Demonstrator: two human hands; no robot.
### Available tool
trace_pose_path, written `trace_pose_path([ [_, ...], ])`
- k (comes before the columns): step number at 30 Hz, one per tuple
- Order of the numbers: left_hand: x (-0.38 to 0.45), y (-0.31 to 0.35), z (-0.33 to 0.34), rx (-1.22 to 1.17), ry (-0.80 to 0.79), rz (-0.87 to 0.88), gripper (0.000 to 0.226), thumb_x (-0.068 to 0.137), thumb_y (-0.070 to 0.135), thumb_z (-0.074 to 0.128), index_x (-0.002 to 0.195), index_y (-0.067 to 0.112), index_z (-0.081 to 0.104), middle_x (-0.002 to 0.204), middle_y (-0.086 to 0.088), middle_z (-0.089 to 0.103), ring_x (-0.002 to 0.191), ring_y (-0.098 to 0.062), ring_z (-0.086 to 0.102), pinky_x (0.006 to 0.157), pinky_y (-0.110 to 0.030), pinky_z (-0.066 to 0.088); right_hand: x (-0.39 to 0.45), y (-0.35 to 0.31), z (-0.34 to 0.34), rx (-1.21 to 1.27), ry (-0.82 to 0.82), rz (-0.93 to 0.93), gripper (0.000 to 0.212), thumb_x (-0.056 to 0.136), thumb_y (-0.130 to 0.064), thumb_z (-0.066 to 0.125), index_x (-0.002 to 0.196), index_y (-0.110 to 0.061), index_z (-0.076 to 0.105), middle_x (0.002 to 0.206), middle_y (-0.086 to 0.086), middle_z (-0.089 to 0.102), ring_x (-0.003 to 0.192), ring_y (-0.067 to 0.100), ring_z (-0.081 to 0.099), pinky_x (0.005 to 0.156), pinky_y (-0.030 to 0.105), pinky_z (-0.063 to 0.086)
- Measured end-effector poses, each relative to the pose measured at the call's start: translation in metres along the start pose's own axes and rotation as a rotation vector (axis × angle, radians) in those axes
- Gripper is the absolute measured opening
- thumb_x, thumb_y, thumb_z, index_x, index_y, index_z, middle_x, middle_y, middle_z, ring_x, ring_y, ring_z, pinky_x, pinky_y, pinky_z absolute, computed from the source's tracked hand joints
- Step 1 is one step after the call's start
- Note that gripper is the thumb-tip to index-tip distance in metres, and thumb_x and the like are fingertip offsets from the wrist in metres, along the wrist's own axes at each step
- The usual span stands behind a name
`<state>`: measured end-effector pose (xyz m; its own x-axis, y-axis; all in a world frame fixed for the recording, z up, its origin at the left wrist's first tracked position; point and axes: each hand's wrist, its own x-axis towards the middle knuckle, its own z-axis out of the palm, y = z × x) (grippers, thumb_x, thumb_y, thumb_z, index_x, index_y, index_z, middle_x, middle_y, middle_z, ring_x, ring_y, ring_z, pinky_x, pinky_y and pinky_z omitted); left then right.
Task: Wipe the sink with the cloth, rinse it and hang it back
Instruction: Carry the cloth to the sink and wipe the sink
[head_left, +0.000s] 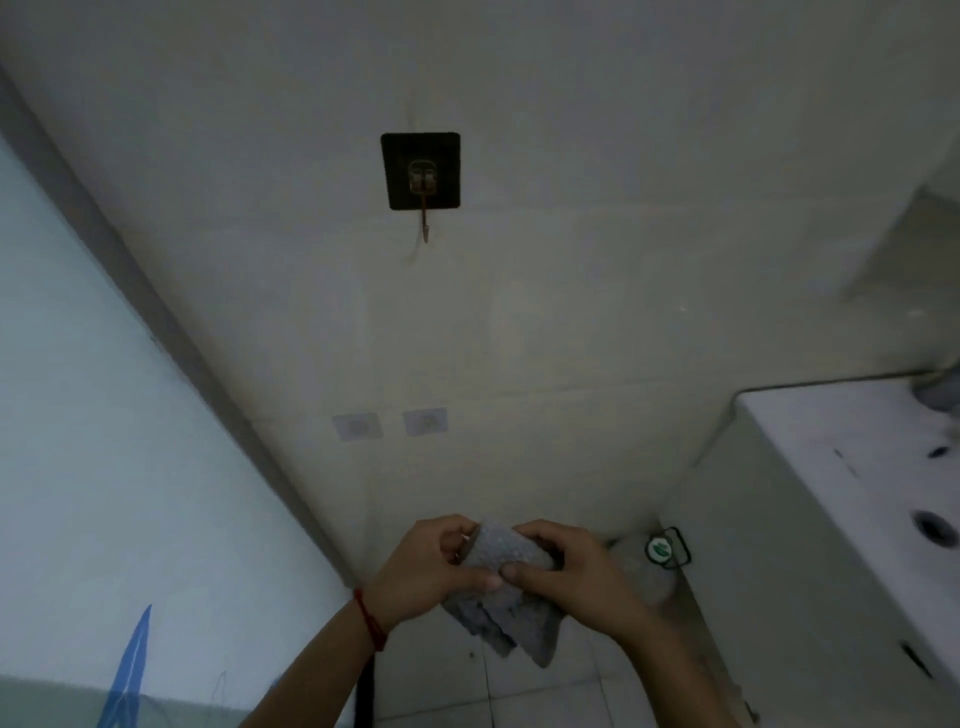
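Facing smooth pale wall (571, 260); glossy white sink (857, 467) right of hands. Left hand (423, 566) and right hand (576, 577) both grasp nubby grey cloth (501, 556), bunched between them, tails drooping below. Square dark-backed metal hook (421, 171) well above hands.

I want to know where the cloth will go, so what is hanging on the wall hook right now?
Nothing hangs on the hook; its prong is bare against the wall. The cloth is lower down, held in the left hand and right hand.
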<state>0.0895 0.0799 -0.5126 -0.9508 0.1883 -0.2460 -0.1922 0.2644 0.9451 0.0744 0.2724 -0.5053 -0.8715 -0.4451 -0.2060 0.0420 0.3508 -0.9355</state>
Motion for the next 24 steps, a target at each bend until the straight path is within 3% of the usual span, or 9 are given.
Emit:
trace_pose_path([
  [3,0.008,-0.011,0.026,-0.021,-0.06,-0.033,0.031,0.06,0.015,0.084,0.087,0.021,0.069,0.086,0.005,0.075,0.082,-0.012,0.071,0.076,-0.026,0.057,-0.023,0.02,-0.001,0.052,0.064,0.089,0.029,0.072,-0.029,0.075,0.099,-0.03,0.066,0.101,-0.005,0.07,0.093,0.009,0.066,0.081,0.029,0.055],
  [5,0.011,-0.023,0.047,-0.043,-0.142,-0.078,0.031,0.067,0.001,0.078,0.086,0.024,0.068,0.076,0.015,0.075,0.078,-0.003,0.069,0.072,-0.018,0.054,-0.042,0.036,-0.002,0.065,0.122,0.17,0.036,0.069,-0.023,0.078,0.103,-0.025,0.065,0.101,-0.005,0.069,0.094,0.009,0.065,0.081,0.026,0.054],
  [7,0.015,-0.04,0.072,-0.027,-0.257,-0.129,0.03,0.071,0.0,0.074,0.087,0.025,0.068,0.076,0.018,0.074,0.076,-0.001,0.068,0.072,-0.015,0.053,-0.064,0.057,0.001,0.056,0.199,0.253,0.035,0.069,-0.019,0.078,0.1,-0.024,0.064,0.095,-0.008,0.067,0.088,0.003,0.063,0.077,0.02,0.052],
  [10,0.017,-0.076,0.104,0.144,-0.408,-0.226,0.023,0.083,0.017,0.066,0.105,0.018,0.063,0.097,0.005,0.067,0.085,-0.006,0.063,0.077,-0.017,0.048,-0.103,0.102,0.014,-0.012,0.306,0.419,0.031,0.07,-0.017,0.073,0.095,-0.026,0.058,0.091,-0.004,0.064,0.078,0.002,0.059,0.066,0.013,0.047],
  [13,0.013,-0.114,0.114,0.431,-0.444,-0.335,0.048,0.084,0.029,0.064,0.127,0.014,0.05,0.115,-0.004,0.054,0.105,-0.02,0.054,0.091,-0.023,0.042,-0.15,0.148,0.029,-0.041,0.413,0.675,0.035,0.07,-0.022,0.068,0.103,-0.023,0.055,0.095,0.004,0.066,0.083,0.021,0.062,0.072,0.035,0.053],
  [18,-0.008,-0.152,0.113,0.644,-0.447,-0.415,0.042,0.085,0.024,0.062,0.123,0.008,0.053,0.123,-0.017,0.058,0.111,-0.027,0.055,0.096,-0.03,0.042,-0.24,0.197,0.052,0.043,0.616,0.963,0.043,0.075,-0.02,0.065,0.115,-0.014,0.052,0.099,0.009,0.064,0.082,0.021,0.056,0.074,0.031,0.049],
  [21,-0.027,-0.156,0.124,0.715,-0.462,-0.398,0.035,0.087,0.022,0.06,0.117,0.004,0.057,0.117,-0.019,0.062,0.108,-0.029,0.057,0.094,-0.032,0.043,-0.291,0.215,0.062,0.11,0.738,1.007,0.043,0.077,-0.019,0.066,0.116,-0.01,0.051,0.099,0.011,0.065,0.084,0.024,0.059,0.075,0.035,0.052],
  [24,-0.047,-0.158,0.147,0.779,-0.463,-0.362,0.032,0.089,0.02,0.057,0.114,0.001,0.059,0.118,-0.019,0.063,0.109,-0.029,0.057,0.097,-0.033,0.042,-0.337,0.223,0.069,0.144,0.827,1.019,0.042,0.079,-0.016,0.065,0.118,-0.008,0.051,0.09,0.006,0.058,0.078,0.022,0.055,0.065,0.029,0.046],
])
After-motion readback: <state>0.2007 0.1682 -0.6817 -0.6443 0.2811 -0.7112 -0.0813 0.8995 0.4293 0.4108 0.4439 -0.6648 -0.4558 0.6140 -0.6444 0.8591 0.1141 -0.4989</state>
